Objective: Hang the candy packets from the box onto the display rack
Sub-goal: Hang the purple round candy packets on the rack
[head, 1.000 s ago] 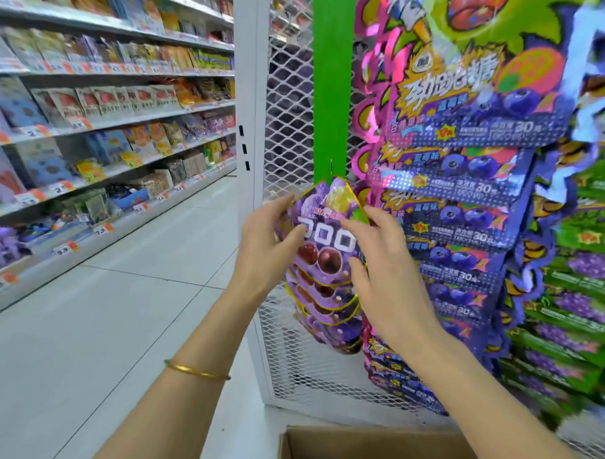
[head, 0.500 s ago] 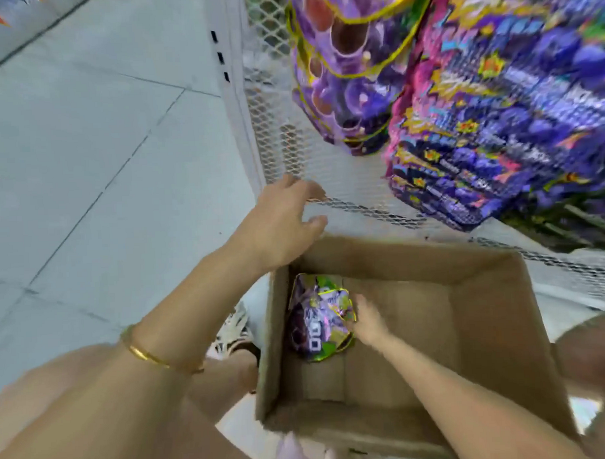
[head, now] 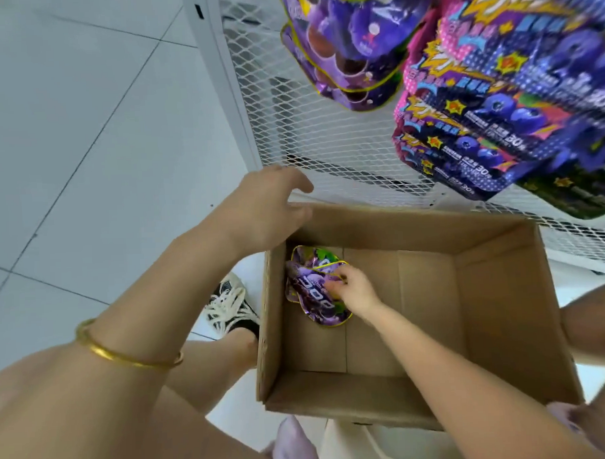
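**Right hand on packets in box**

We see the right hand (head: 351,289) down inside the brown corrugated box (head: 502,308), fingers curled and pinching the glossy purple foil candy packets (head: 312,302). These are rounded with yellow trim and lie at the 9 o'clock side of the box floor. Left hand (head: 269,210) is at the box's 11 o'clock corner, fingers relaxed, holding nothing; we can't tell if it touches the rim. White diamond-mesh display rack (head: 308,133) at 12 o'clock carries matching hung packets (head: 349,49), with crinkly blueberry packs (head: 503,119) at 1 o'clock. Smooth gold bangle (head: 103,351) on the left forearm.

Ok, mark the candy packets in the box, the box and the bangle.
purple candy packets (head: 308,297): head view, printed front.
cardboard box (head: 496,308): head view, inner right wall.
gold bangle (head: 110,354): head view, top of band.
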{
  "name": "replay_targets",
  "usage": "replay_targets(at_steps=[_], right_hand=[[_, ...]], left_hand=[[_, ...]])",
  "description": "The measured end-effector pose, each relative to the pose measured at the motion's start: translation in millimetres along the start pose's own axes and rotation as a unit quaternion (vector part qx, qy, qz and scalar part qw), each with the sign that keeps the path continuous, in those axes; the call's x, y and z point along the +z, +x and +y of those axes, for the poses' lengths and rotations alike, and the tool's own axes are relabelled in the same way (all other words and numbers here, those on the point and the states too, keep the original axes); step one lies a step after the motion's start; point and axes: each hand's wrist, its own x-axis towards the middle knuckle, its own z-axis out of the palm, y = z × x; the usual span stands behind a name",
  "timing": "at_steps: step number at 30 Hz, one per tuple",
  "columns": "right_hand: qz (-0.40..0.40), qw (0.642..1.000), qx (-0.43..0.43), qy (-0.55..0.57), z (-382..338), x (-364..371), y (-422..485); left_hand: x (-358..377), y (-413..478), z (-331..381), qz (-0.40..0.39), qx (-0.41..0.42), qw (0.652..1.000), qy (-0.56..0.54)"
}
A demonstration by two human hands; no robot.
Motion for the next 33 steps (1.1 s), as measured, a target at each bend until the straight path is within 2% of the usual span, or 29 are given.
replay_targets(at_steps=[4, 6, 8, 9, 12, 14, 16, 17, 18, 19, 21, 22, 25, 28, 33], right_hand=[[0.037, 0.981, -0.178, -0.060, -55.2, -65.0, -25.9], [0.048, 0.971, -0.234, -0.035, -84.6, -90.8, -44.4], [0.071, 0.960, -0.270, 0.002, -110.8, -111.5, -66.4], [0.083, 0.956, -0.282, 0.021, -120.7, -120.7, -77.2], [0.094, 0.945, -0.306, 0.059, -144.9, -142.3, -107.0], [0.112, 0.935, -0.333, 0.049, -164.1, -154.5, -127.6], [0.173, 0.911, -0.374, 0.016, -189.5, -166.5, -146.9], [0.223, 0.890, -0.396, -0.028, -205.7, -172.3, -158.3], [0.288, 0.855, -0.423, -0.085, -220.9, -178.1, -167.6], [0.357, 0.805, -0.449, -0.151, -236.7, -184.6, -178.9], [0.474, 0.699, -0.469, -0.257, -266.0, -198.6, -195.2], [0.500, 0.675, -0.467, -0.275, -280.2, -205.6, -202.6], [0.538, 0.642, -0.478, -0.265, -315.7, -228.9, -218.1], [0.538, 0.631, -0.506, -0.238, -341.0, -249.2, -227.5], [0.467, 0.692, -0.518, -0.188, -376.8, -271.6, -234.4]], left_hand=[[7.3, -3.0, 6.8, -0.123, 0.005, 0.991, 0.045], [11.6, -1.1, 10.9, -0.138, 0.017, 0.986, 0.095], [5.8, -3.5, 19.8, -0.089, 0.030, 0.991, 0.097], [-2.1, -6.4, 25.2, -0.054, 0.042, 0.996, 0.060], [-36.1, -17.9, 41.9, 0.026, 0.048, 0.991, -0.125], [-63.7, -27.3, 54.4, 0.048, 0.051, 0.981, -0.184], [-96.5, -35.9, 68.5, 0.047, 0.072, 0.974, -0.208], [-115.2, -40.4, 77.3, 0.047, 0.091, 0.968, -0.229], [-134.5, -43.0, 85.4, 0.041, 0.110, 0.959, -0.257], [-155.3, -45.2, 95.4, 0.040, 0.127, 0.950, -0.281], [-196.5, -39.1, 115.4, 0.100, 0.162, 0.927, -0.323], [-215.1, -32.6, 127.6, 0.144, 0.183, 0.907, -0.351], [-256.8, -0.5, 166.0, 0.267, 0.200, 0.856, -0.395], [-278.2, 35.8, 187.9, 0.336, 0.168, 0.858, -0.351], [-293.3, 54.9, 202.9, 0.365, 0.156, 0.826, -0.400]])
